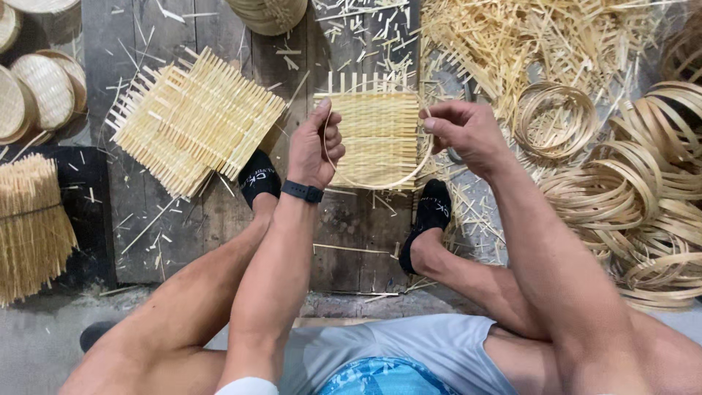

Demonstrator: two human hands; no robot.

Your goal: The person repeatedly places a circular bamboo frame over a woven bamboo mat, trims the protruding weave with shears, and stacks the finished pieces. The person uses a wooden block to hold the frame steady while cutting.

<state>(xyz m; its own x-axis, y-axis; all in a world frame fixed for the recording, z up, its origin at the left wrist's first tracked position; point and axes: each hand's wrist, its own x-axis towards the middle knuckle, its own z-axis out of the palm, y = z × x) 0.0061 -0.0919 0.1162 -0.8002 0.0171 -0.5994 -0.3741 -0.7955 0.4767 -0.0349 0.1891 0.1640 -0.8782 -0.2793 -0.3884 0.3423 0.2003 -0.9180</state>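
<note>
My left hand (314,150) and my right hand (464,132) each pinch one side of a thin bamboo hoop (376,184) held above a square woven bamboo mat (376,124) on the wooden floor. The hoop's lower arc curves between both hands over the mat. A black band is on my left wrist. My feet in black socks rest on either side below the mat.
A stack of woven mats (191,121) lies to the left. Many bamboo hoops (643,197) pile up at the right, one ring (554,121) nearer. Loose bamboo strips (526,40) cover the upper right. Round baskets (40,91) and a strip bundle (29,223) sit at the left.
</note>
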